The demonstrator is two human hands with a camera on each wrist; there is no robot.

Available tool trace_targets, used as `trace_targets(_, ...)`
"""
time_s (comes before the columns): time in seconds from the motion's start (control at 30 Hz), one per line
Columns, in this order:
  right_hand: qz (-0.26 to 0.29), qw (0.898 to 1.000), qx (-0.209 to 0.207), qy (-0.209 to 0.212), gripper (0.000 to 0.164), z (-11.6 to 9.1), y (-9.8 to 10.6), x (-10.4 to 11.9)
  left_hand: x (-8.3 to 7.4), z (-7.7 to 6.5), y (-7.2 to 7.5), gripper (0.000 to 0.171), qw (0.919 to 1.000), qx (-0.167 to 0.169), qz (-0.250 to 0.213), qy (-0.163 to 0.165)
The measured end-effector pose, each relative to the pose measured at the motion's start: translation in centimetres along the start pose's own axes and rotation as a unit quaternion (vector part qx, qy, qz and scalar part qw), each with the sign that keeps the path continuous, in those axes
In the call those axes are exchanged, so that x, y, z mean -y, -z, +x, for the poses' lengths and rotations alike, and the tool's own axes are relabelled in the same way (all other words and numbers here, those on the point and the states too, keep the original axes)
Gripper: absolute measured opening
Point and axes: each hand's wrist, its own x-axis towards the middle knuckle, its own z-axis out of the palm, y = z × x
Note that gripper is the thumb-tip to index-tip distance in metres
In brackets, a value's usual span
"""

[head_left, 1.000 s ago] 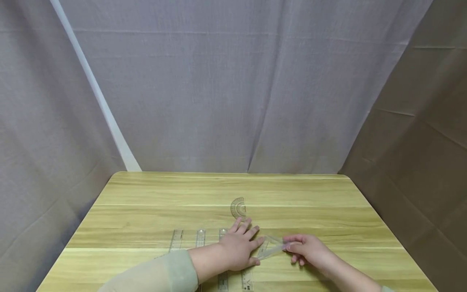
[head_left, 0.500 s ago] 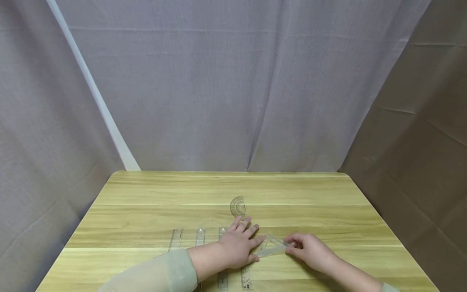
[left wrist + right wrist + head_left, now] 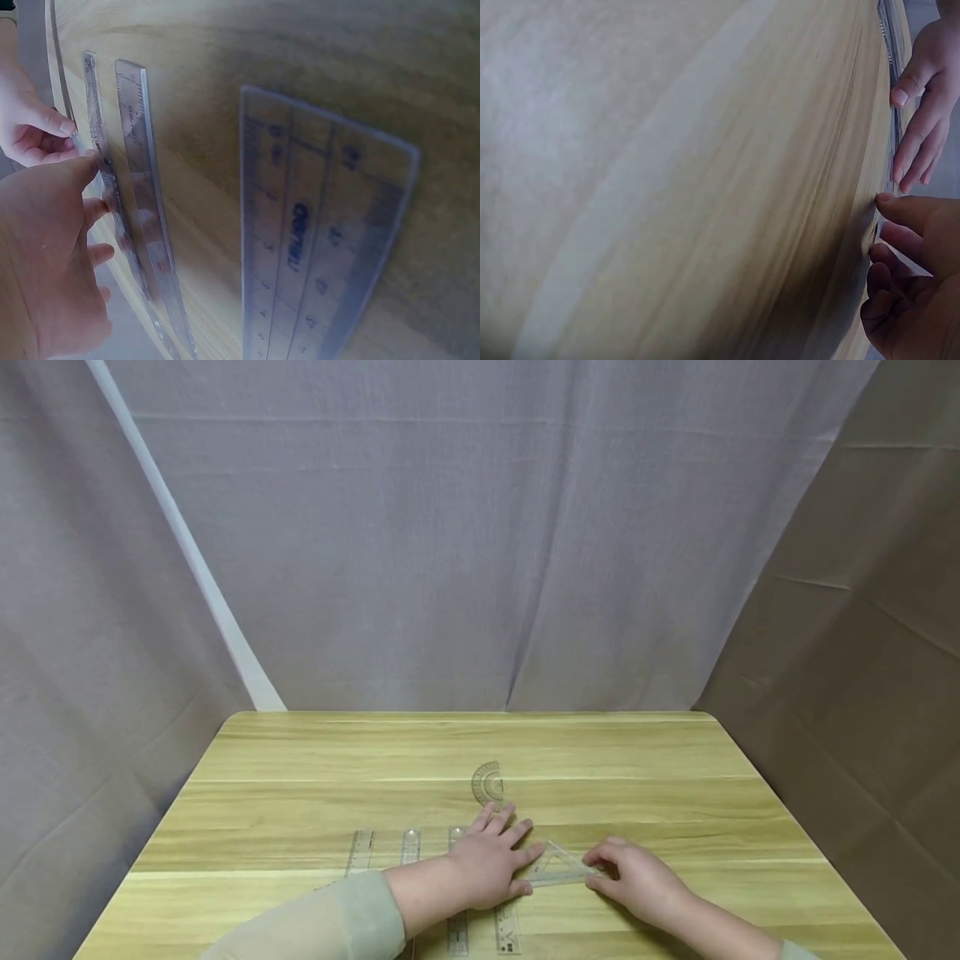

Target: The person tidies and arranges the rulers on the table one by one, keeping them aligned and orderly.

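With its fingers spread, my left hand [image 3: 487, 862] lies over one clear ruler [image 3: 508, 933] and partly over another ruler [image 3: 457, 935]. My right hand [image 3: 639, 878] pinches the right corner of a clear triangular set square [image 3: 558, 870], which lies low at the table surface beside the left fingertips. Just beyond the left fingers lies a clear protractor [image 3: 487, 782], its curved side to the left. In the left wrist view a wide ruler [image 3: 322, 225] shows large, apart from the hand. The right wrist view shows the right thumb and fingers close together, the set square barely visible.
Farther left, more clear rulers lie side by side, a wide ruler [image 3: 360, 850] and a narrow ruler [image 3: 410, 846], partly hidden by the left arm. Grey cloth [image 3: 375, 568] hangs behind the wooden table [image 3: 300, 752] and along both sides.
The set square's right corner has come down and shifted slightly right with my right hand, so it lies flatter. My left hand stays in place.
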Motion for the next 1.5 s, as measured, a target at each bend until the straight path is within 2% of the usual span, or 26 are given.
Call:
trace_targets(0.3,0.003,1.000,-0.017,-0.018,0.018,0.00,-0.19,0.29,0.11,0.18,-0.14,0.062,1.0000,0.001,-0.005,-0.001)
trace_targets(0.93,0.019,0.999,-0.004,-0.028,0.017,-0.32,-0.15,0.36,0.16,0.17,-0.14,0.061,0.9999,-0.002,-0.012,-0.012)
trace_targets(1.17,0.028,0.999,0.002,-0.026,0.017,-0.40,-0.10,0.21,0.23,0.30,-0.35,0.063,0.9992,-0.002,-0.036,-0.015)
trace_targets(1.37,0.052,0.998,0.005,-0.029,0.022,-0.53,0.10,-0.02,0.33,0.34,-0.63,0.068,0.9985,-0.016,-0.049,-0.021)
trace_targets(1.5,0.078,0.996,-0.013,-0.026,0.024,-0.54,0.28,0.05,0.60,0.13,-0.53,0.070,0.9971,-0.033,-0.067,-0.016)
